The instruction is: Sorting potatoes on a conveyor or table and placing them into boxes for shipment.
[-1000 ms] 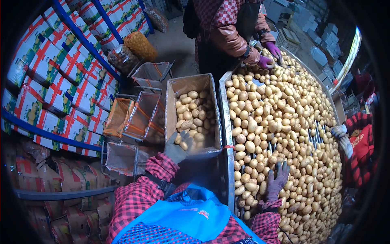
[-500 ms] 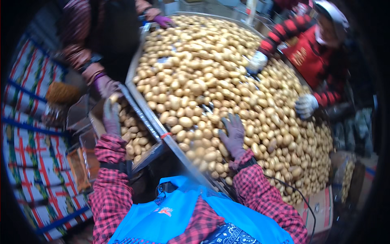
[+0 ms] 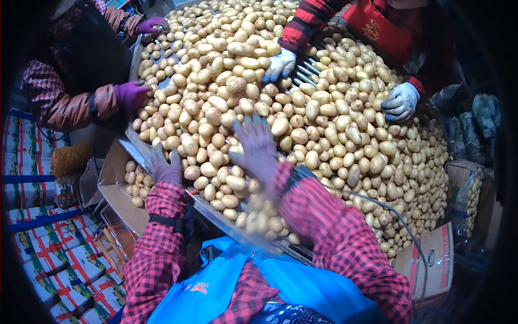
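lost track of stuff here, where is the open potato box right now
In the head view, the open potato box is left of centre, beside the metal table edge and just left of the person's left hand.

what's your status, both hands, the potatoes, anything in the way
Left hand open at metal rim; right hand open over heaped potatoes; possible obstruction, co-worker's white-gloved hand ahead.
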{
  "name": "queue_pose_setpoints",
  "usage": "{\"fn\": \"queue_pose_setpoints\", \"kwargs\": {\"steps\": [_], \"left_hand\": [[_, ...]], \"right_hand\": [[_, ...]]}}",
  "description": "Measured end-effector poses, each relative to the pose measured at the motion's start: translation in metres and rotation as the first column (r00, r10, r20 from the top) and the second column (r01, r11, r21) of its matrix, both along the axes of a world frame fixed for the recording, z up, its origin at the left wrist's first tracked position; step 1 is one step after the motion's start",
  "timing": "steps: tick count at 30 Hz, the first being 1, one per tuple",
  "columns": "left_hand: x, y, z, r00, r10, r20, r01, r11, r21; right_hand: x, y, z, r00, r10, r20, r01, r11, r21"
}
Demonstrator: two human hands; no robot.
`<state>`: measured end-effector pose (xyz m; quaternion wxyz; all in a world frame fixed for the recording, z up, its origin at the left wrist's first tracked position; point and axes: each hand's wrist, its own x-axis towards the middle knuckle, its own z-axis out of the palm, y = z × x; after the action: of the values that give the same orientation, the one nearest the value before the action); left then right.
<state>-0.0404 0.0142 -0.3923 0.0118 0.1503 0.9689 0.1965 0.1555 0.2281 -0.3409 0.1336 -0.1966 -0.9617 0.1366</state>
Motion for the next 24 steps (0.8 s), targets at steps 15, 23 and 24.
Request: {"fn": "queue_pose_setpoints", "kwargs": {"steps": [15,23,24], "left_hand": [[-0.007,0.002,-0.01,0.999,-0.019,-0.025,0.019,1.0,-0.012],[0.009,0.015,0.014,0.995,0.07,0.07,-0.06,0.989,-0.133],[0.006,0.012,0.009,0.998,0.05,0.025,-0.047,0.992,-0.119]], "right_hand": [[0.146,0.018,0.024,0.823,-0.403,-0.4,0.304,0.908,-0.288],[0.123,0.097,-0.011,0.745,-0.647,-0.161,0.655,0.666,0.356],[0.109,0.106,-0.017,0.778,-0.58,-0.243,0.625,0.753,0.205]]}}
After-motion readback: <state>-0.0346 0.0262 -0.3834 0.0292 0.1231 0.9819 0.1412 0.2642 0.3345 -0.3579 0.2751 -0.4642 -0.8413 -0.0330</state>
